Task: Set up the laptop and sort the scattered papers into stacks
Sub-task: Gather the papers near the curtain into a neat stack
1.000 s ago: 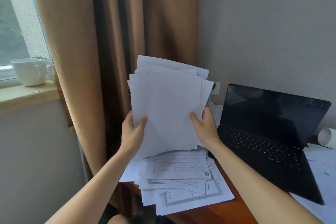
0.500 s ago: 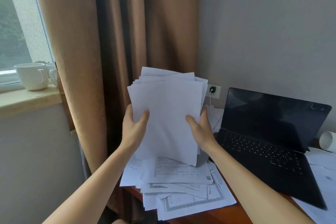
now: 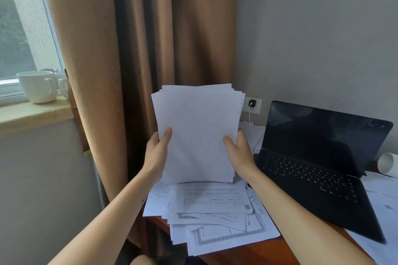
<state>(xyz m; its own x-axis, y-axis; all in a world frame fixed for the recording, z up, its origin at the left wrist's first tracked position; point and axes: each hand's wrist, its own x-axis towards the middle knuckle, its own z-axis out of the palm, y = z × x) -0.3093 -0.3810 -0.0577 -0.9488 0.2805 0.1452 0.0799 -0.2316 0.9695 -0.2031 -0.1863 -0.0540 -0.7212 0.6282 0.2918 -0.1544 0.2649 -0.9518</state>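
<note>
White paper stack between left hand and right hand — thumbs clamped across front

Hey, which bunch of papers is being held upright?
The blank-backed sheaf, gripped by the left hand and right hand; the printed pile below it lies flat on the desk.

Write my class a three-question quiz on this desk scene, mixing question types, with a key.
1. True or false: the laptop is closed.
2. How many hands grip the sheaf of papers? A one, B two.
3. Fill in: the white mugs stand on the ____.
Key: 1 false, its lid is open. 2 B, left hand and right hand. 3 windowsill.
</note>
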